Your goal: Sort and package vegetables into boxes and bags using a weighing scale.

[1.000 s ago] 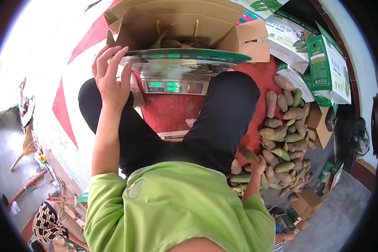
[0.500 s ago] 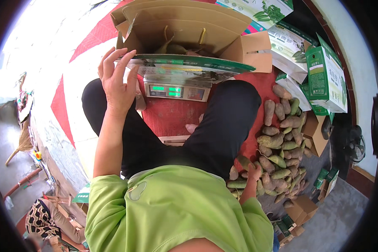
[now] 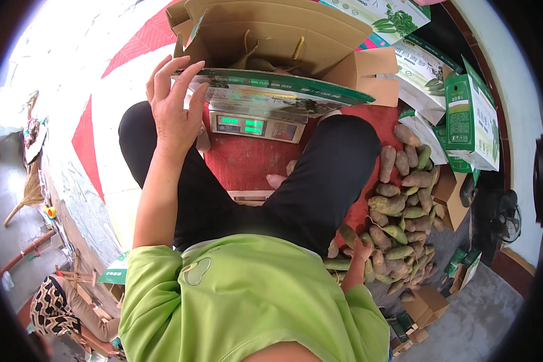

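Observation:
My left hand [image 3: 175,108] is raised with fingers spread, its fingertips touching the left edge of an open cardboard box [image 3: 271,42] with a green printed flap. The box rests on a digital scale [image 3: 253,127] with a green lit display, between my knees. My right hand [image 3: 362,250] reaches down to my right side into a heap of sweet potatoes [image 3: 404,211] on a red mat [image 3: 247,163]; its fingers are closed around one tuber. Several tubers lie inside the box.
White and green printed cartons [image 3: 458,102] are stacked at the right. Small brown boxes [image 3: 425,301] lie near the heap. Another person [image 3: 66,308] in patterned clothing sits at lower left, beside a broom [image 3: 30,187].
My left hand stayed at the box's left edge. My right hand stayed in the tuber heap. The view has shifted slightly, bringing box and scale lower in the picture.

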